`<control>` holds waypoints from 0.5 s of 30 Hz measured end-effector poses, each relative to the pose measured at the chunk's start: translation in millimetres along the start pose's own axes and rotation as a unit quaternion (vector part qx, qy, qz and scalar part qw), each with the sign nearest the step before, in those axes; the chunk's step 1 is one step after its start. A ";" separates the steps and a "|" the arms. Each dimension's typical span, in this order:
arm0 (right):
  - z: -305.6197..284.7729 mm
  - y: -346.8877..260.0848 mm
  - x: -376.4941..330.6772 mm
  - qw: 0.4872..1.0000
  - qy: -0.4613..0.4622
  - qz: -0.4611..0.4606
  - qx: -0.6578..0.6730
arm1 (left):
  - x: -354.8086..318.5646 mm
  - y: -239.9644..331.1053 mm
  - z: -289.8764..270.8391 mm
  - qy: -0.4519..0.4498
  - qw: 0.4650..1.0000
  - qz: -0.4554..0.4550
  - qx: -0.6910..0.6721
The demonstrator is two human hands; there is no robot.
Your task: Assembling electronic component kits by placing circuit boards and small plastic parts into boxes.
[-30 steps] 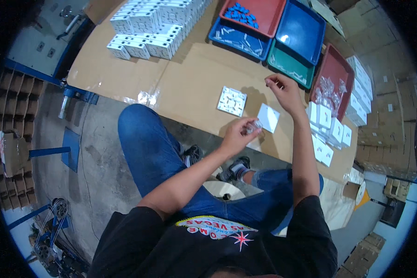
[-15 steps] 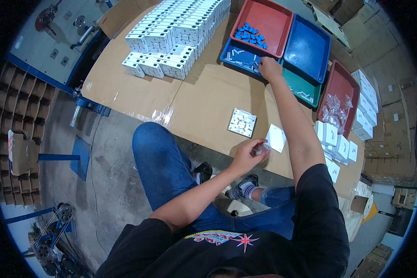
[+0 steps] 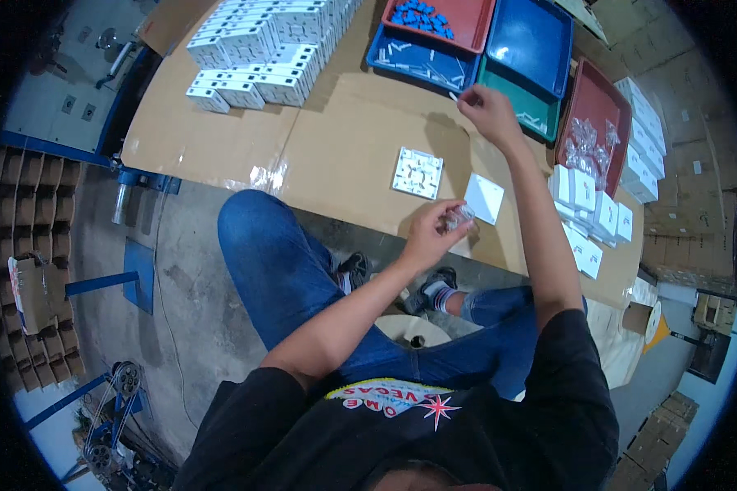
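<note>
White slim pc [image 3: 454,96] I see pinched in R hand [image 3: 481,105], long axis aslant, tip jutting left; clear plastic bag [image 3: 462,214] straight below it in view, well apart, in curled L hand [image 3: 432,235]; square frame [image 3: 418,173] on table [image 3: 344,139], closer to L hand

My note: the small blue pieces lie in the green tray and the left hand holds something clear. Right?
Not quite: the head view shows the small blue pieces in the upper red tray; the left hand does hold something clear.
</note>
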State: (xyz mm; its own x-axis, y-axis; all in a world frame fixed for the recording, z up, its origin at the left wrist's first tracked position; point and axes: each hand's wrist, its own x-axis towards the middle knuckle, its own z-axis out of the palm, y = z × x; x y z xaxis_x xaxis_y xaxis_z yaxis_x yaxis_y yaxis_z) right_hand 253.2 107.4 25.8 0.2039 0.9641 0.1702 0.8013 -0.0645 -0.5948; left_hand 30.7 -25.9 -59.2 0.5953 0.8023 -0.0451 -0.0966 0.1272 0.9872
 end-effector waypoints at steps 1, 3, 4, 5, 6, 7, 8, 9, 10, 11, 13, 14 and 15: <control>-9.2 -1.8 -26.2 1.000 -0.019 -0.011 0.016 | 1.4 -0.6 1.4 -0.001 1.000 -0.002 -0.003; -30.3 -10.2 -80.1 0.998 -0.055 0.014 0.034 | 1.7 -1.5 7.5 0.025 0.999 0.032 0.024; -38.5 -16.2 -102.3 0.995 -0.075 0.048 0.040 | 0.7 -0.8 10.1 0.022 0.999 0.031 0.022; -41.7 -19.4 -120.5 0.995 -0.074 0.049 0.041 | 0.0 -0.4 11.1 0.044 0.998 0.032 0.008; -46.0 -22.7 -137.2 0.992 -0.084 0.068 0.057 | -1.4 0.6 12.2 0.065 0.997 0.033 -0.005; -47.3 -25.2 -149.5 0.989 -0.095 0.086 0.076 | -4.1 -1.0 10.1 0.063 0.998 0.030 -0.006; -47.5 -28.9 -157.6 0.989 -0.094 0.087 0.079 | -4.8 -2.9 8.9 0.062 0.998 0.029 -0.002; -46.3 -34.9 -163.2 0.985 -0.112 0.094 0.092 | -4.1 -4.6 7.2 0.073 0.996 0.042 -0.004; -46.4 -38.1 -170.9 0.981 -0.123 0.105 0.105 | -3.7 -2.4 8.1 0.075 0.996 0.055 -0.005; -45.8 -38.0 -175.0 0.985 -0.111 0.087 0.103 | -3.7 -0.1 9.6 0.062 0.997 0.053 -0.006; -46.7 -38.3 -175.4 0.984 -0.117 0.088 0.102 | -2.5 4.9 12.3 0.053 0.997 0.060 -0.007; -47.2 -38.0 -174.8 0.984 -0.129 0.083 0.095 | -2.1 6.8 12.9 0.051 0.996 0.069 -0.013; -39.5 -31.8 -178.3 0.985 -0.117 0.067 0.109 | -2.9 2.5 10.9 0.045 0.998 0.051 -0.008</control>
State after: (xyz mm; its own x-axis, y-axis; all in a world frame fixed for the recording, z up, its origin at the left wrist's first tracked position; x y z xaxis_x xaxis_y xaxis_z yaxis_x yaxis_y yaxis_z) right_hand 213.6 -72.6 45.4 0.1437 0.9854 -0.0908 0.6316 -0.1620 -0.7582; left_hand 37.5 -34.2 -55.0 0.5084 0.8601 0.0417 -0.1660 0.0504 0.9848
